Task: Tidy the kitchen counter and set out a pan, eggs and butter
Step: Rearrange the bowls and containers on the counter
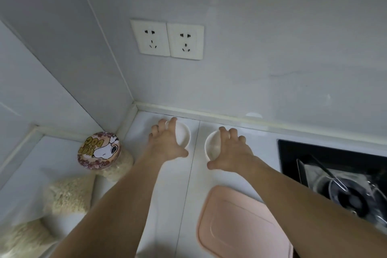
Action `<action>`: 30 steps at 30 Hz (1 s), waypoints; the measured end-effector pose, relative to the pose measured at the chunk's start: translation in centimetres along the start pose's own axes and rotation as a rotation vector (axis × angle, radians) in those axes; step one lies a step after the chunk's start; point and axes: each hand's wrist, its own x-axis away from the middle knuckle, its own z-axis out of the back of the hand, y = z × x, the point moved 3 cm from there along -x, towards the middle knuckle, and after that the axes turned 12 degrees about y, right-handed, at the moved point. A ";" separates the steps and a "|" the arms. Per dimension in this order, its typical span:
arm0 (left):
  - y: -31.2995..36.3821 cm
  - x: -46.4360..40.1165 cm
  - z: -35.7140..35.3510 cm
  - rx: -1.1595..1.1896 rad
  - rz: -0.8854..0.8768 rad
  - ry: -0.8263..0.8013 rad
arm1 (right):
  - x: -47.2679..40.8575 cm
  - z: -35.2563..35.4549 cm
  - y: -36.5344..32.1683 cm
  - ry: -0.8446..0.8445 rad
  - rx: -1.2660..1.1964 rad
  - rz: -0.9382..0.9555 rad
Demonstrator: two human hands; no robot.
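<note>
Two small white bowls stand side by side on the white counter (171, 184) close to the back wall. My left hand (165, 142) grips the left bowl (184, 136) from above, fingers over its far rim and thumb at its near side. In the same way my right hand (230, 151) grips the right bowl (212, 146), covering its right half. A pink lidded box (234, 226) lies flat on the counter near me, under my right forearm. No pan, eggs or butter are in view.
A round tin with a cartoon dog lid (99, 150) sits at the left corner on fluffy cream-coloured fabric (67, 195). A black gas hob (335, 178) with a metal pot support lies at the right. Two wall sockets (167, 40) are above the bowls.
</note>
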 end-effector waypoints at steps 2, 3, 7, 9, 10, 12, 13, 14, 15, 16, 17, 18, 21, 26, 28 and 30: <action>1.4 1.5 1.6 -0.011 -0.039 0.012 | 1.7 1.6 0.4 0.019 -0.022 0.016; 2.3 2.5 2.5 -0.012 -0.063 0.026 | 2.8 2.5 0.8 0.037 -0.034 0.022; 5.5 5.3 5.3 -0.012 -0.153 0.043 | 6.3 5.8 2.5 0.130 -0.046 0.014; 6.7 6.1 6.2 -0.029 -0.203 0.050 | 7.5 7.2 3.4 0.161 -0.030 0.003; 7.5 6.5 6.7 -0.034 -0.237 0.059 | 8.2 7.9 4.1 0.179 -0.030 -0.004; 9.3 7.3 7.5 -0.042 -0.304 0.071 | 9.7 9.3 5.5 0.209 -0.037 -0.023; 10.2 7.6 7.8 -0.045 -0.334 0.068 | 10.4 9.8 6.3 0.223 -0.037 -0.034; 11.5 7.9 7.9 -0.048 -0.367 0.067 | 11.3 10.4 7.2 0.237 -0.027 -0.046; 12.5 8.3 8.0 -0.056 -0.394 0.066 | 12.1 10.7 8.0 0.245 -0.013 -0.052; 13.6 8.7 8.0 -0.067 -0.424 0.064 | 13.0 11.0 9.0 0.251 -0.001 -0.063; 14.7 9.2 7.9 -0.074 -0.454 0.062 | 13.8 11.3 10.0 0.260 0.010 -0.075; 16.2 10.0 7.8 -0.082 -0.485 0.060 | 15.1 11.8 11.4 0.271 0.013 -0.093; 20.1 12.5 7.7 -0.089 -0.549 0.060 | 18.3 13.2 15.0 0.296 -0.007 -0.142; 28.3 18.4 7.2 -0.102 -0.694 0.026 | 24.9 15.8 22.0 0.368 -0.031 -0.207; 32.4 21.4 6.8 -0.108 -0.746 0.032 | 28.5 16.7 25.6 0.391 -0.025 -0.244; 36.4 24.5 6.4 -0.100 -0.794 0.047 | 32.1 17.5 29.3 0.415 -0.030 -0.292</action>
